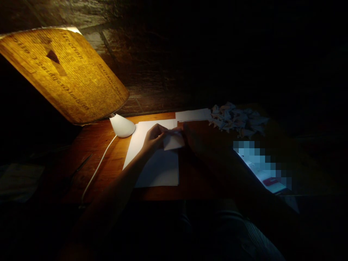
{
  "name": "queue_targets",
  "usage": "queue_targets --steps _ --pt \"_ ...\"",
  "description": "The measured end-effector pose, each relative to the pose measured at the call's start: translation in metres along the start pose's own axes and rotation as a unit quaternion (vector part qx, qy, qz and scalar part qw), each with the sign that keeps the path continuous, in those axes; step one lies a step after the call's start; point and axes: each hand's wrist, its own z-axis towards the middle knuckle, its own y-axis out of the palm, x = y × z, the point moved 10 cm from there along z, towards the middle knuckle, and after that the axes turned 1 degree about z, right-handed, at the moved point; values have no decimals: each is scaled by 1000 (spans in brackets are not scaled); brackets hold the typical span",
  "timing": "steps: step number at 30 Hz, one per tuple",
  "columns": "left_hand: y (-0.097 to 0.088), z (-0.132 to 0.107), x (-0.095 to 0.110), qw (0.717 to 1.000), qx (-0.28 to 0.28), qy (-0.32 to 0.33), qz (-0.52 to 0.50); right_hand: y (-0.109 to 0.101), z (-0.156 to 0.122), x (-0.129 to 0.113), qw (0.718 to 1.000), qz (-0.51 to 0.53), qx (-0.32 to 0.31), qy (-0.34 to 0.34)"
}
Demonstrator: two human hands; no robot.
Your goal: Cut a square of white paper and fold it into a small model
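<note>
Between my hands is a small folded piece of white paper [173,142], held above a stack of white sheets [157,170]. My left hand [155,136] is closed on the paper's left side, lit by the lamp. On the paper's right side, my right hand [190,136] is in deep shadow; its fingers look closed at the upper right edge, though their detail is hard to see. A strip of white paper [193,115] lies behind my hands at the table's back edge.
A lamp with a printed shade [65,76] and white base [122,126] stands at left, its white cord [98,168] running to the front edge. Scissors [78,168] lie left of it. Several folded paper pieces [236,119] are heaped back right, behind a lit phone [261,168].
</note>
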Motion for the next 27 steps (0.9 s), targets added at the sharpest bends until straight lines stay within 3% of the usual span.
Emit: queue_targets --steps 4,11,16,22,27 --pt "-10 0 -8 998 47 -30 -24 0 1 8 1000 5 4 26" --pt "-8 -4 -1 997 42 -51 -48 -15 4 17 995 -84 59 21" --pt "-5 -5 -11 991 28 -98 -87 -25 0 1 990 -97 99 -16" --pt "-7 -4 -9 993 40 -84 -76 -25 -1 -6 988 -101 110 -23" --pt "-4 -3 -3 994 30 -68 -84 -42 -4 -9 976 -128 177 -28"
